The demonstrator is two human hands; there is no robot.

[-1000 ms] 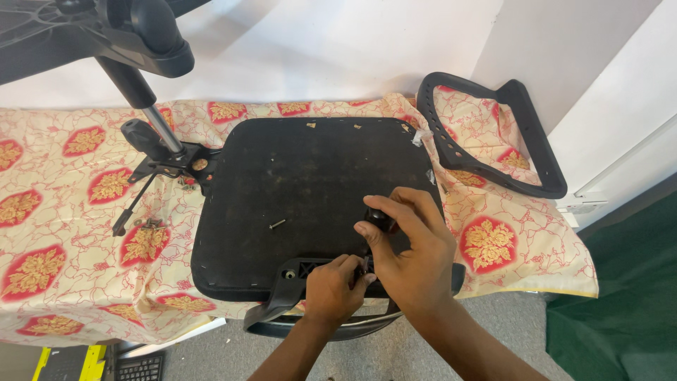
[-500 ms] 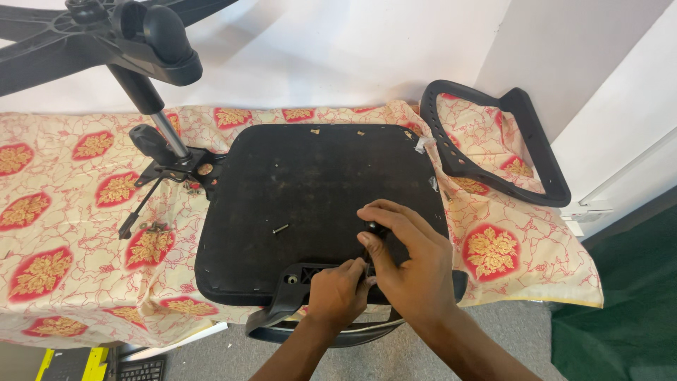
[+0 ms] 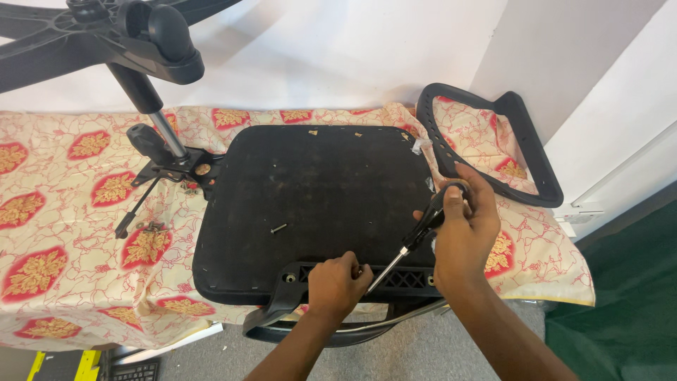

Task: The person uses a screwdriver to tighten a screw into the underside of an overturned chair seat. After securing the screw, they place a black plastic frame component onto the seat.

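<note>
An upside-down black chair seat [image 3: 317, 190] lies on a table under a cream cloth with red and gold patterns [image 3: 63, 233]. My right hand [image 3: 462, 229] grips the black handle of a screwdriver [image 3: 412, 236], whose shaft slants down to the left towards the black bracket [image 3: 402, 277] at the seat's near edge. My left hand [image 3: 337, 284] rests closed on that bracket, right at the screwdriver's tip. Whether it pinches a screw is hidden. A loose screw [image 3: 278, 228] lies on the seat.
A black chair base with a gas cylinder and tilt mechanism [image 3: 151, 127] stands at the left of the seat. A black armrest loop [image 3: 493, 141] lies at the right. White wall behind; grey floor and a dark green mat [image 3: 627, 296] below.
My right hand lifted off the seat's near corner and now holds the screwdriver angled down to the bracket. My left hand stayed at the bracket.
</note>
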